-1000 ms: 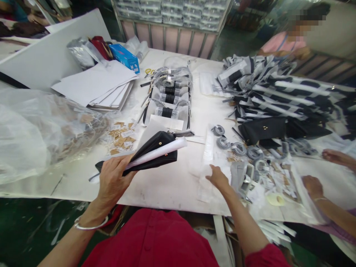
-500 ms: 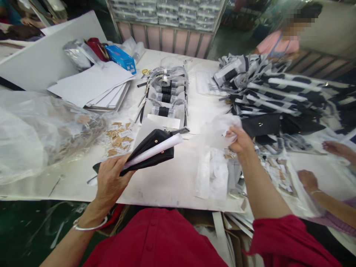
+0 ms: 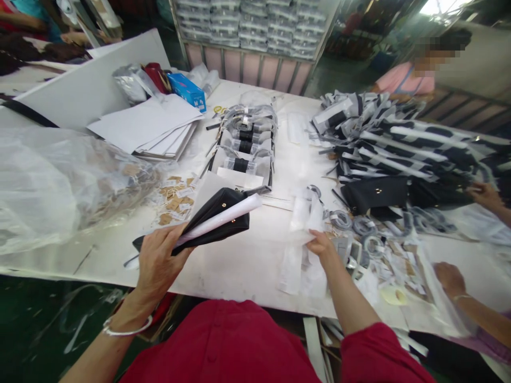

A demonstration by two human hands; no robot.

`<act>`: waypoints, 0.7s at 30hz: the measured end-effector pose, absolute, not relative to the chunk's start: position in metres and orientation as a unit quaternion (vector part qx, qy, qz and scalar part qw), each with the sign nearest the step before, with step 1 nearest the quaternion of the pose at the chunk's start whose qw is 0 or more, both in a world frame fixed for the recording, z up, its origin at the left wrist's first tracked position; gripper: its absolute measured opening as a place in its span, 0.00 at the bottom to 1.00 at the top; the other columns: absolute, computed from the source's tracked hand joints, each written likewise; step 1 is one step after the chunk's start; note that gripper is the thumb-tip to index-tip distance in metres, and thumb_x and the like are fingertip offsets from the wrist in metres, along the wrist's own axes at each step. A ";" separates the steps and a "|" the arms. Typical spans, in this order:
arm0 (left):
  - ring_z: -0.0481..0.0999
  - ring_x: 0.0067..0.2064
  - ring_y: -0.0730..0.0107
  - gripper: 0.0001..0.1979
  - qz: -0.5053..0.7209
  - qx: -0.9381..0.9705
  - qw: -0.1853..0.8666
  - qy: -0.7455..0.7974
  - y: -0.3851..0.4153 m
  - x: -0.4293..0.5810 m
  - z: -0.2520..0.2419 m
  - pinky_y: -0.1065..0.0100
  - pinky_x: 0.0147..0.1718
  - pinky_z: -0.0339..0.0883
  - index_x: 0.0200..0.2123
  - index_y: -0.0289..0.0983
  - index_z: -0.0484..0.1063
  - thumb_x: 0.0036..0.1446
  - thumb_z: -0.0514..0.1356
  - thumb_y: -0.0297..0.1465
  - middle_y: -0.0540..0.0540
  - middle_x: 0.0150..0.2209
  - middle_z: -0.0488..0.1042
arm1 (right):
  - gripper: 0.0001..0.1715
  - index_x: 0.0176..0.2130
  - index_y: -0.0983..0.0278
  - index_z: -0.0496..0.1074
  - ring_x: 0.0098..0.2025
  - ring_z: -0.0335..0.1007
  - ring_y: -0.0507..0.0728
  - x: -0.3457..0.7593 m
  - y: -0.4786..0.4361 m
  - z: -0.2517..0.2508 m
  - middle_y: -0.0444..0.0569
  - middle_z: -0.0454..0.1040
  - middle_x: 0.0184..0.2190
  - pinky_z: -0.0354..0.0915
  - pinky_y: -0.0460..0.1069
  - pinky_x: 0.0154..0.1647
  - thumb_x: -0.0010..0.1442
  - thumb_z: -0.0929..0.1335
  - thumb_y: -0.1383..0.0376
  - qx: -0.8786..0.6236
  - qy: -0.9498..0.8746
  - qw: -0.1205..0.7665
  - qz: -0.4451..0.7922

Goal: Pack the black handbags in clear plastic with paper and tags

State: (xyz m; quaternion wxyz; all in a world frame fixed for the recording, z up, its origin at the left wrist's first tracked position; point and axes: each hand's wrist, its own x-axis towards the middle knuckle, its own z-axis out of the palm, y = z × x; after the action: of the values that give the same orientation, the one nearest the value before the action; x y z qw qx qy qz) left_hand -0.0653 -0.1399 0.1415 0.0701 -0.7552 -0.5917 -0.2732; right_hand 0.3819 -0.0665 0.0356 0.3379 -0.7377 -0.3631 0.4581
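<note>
My left hand (image 3: pixel 162 260) is wrapped round one end of a black bag (image 3: pixel 235 226), which is tilted above the table. A rolled white sheet (image 3: pixel 223 215) lies along the bag's opening, and small gold studs show on the black material. To the right, my right hand (image 3: pixel 322 246) pinches a thin translucent sheet (image 3: pixel 305 226) over a pile of clear plastic sleeves (image 3: pixel 291 266). Beyond the bag stands a row of wrapped black bags (image 3: pixel 241 164) with clear plastic round their handles.
Brown tags (image 3: pixel 175 202) and a large plastic bag (image 3: pixel 48 186) lie left. White sheets (image 3: pixel 147 125) and a blue box (image 3: pixel 187 91) are behind. Many black bags (image 3: pixel 375 191) are piled right, near coiled straps (image 3: pixel 364 225) and another person's hand (image 3: pixel 449 279).
My right hand has moved left and nearer to me with the translucent sheet. My left hand still holds the black bag in the same place. The view has shifted slightly.
</note>
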 end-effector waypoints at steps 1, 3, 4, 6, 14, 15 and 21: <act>0.76 0.44 0.54 0.19 -0.270 -0.756 0.070 -0.593 -0.140 -0.065 0.141 0.58 0.43 0.65 0.54 0.41 0.67 0.60 0.61 0.35 0.41 0.43 0.77 | 0.08 0.28 0.63 0.71 0.34 0.78 0.64 0.376 -0.081 0.024 0.52 0.76 0.24 0.75 0.57 0.32 0.53 0.69 0.60 -0.749 -0.363 0.308 0.460; 0.76 0.44 0.54 0.19 -0.264 -0.756 0.069 -0.596 -0.141 -0.065 0.139 0.58 0.43 0.65 0.54 0.41 0.68 0.60 0.61 0.35 0.41 0.43 0.77 | 0.09 0.29 0.63 0.72 0.33 0.78 0.64 0.372 -0.106 0.008 0.52 0.76 0.25 0.74 0.57 0.31 0.55 0.67 0.59 -0.768 -0.353 0.260 0.468; 0.76 0.44 0.54 0.19 -0.260 -0.755 0.068 -0.598 -0.141 -0.065 0.138 0.58 0.43 0.65 0.54 0.41 0.68 0.59 0.61 0.35 0.42 0.43 0.77 | 0.10 0.30 0.63 0.72 0.33 0.78 0.63 0.374 -0.115 0.003 0.53 0.77 0.26 0.74 0.56 0.32 0.55 0.67 0.59 -0.778 -0.349 0.236 0.466; 0.76 0.44 0.54 0.19 -0.252 -0.753 0.069 -0.604 -0.141 -0.063 0.136 0.59 0.43 0.65 0.53 0.41 0.68 0.59 0.61 0.36 0.42 0.42 0.77 | 0.08 0.32 0.63 0.72 0.32 0.77 0.62 0.385 -0.131 -0.002 0.53 0.77 0.28 0.73 0.56 0.33 0.55 0.66 0.61 -0.802 -0.343 0.188 0.451; 0.76 0.43 0.55 0.18 -0.258 -0.766 0.080 -0.583 -0.140 -0.058 0.131 0.59 0.42 0.65 0.53 0.40 0.68 0.59 0.61 0.35 0.41 0.42 0.77 | 0.12 0.38 0.60 0.76 0.45 0.74 0.64 0.417 -0.141 0.015 0.53 0.79 0.37 0.64 0.55 0.46 0.54 0.66 0.62 -0.846 -0.445 0.041 0.290; 0.76 0.44 0.55 0.18 -0.257 -0.766 0.084 -0.583 -0.140 -0.057 0.131 0.59 0.42 0.65 0.53 0.40 0.68 0.59 0.61 0.35 0.41 0.42 0.77 | 0.13 0.38 0.59 0.76 0.44 0.74 0.63 0.413 -0.137 0.017 0.52 0.79 0.38 0.64 0.53 0.44 0.56 0.65 0.60 -0.840 -0.468 0.028 0.271; 0.76 0.42 0.54 0.20 -0.262 -0.774 0.085 -0.570 -0.144 -0.058 0.137 0.57 0.41 0.66 0.56 0.43 0.65 0.61 0.59 0.35 0.42 0.41 0.77 | 0.16 0.36 0.59 0.77 0.37 0.74 0.59 0.387 -0.083 0.023 0.48 0.79 0.33 0.62 0.49 0.37 0.59 0.63 0.54 -0.833 -0.489 0.075 0.247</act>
State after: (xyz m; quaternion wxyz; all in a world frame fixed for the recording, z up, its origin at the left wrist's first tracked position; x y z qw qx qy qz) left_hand -0.0579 -0.1441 0.1365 0.0848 -0.7740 -0.5700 -0.2624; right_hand 0.3869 -0.0827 0.0231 0.0751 -0.8331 -0.4893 0.2469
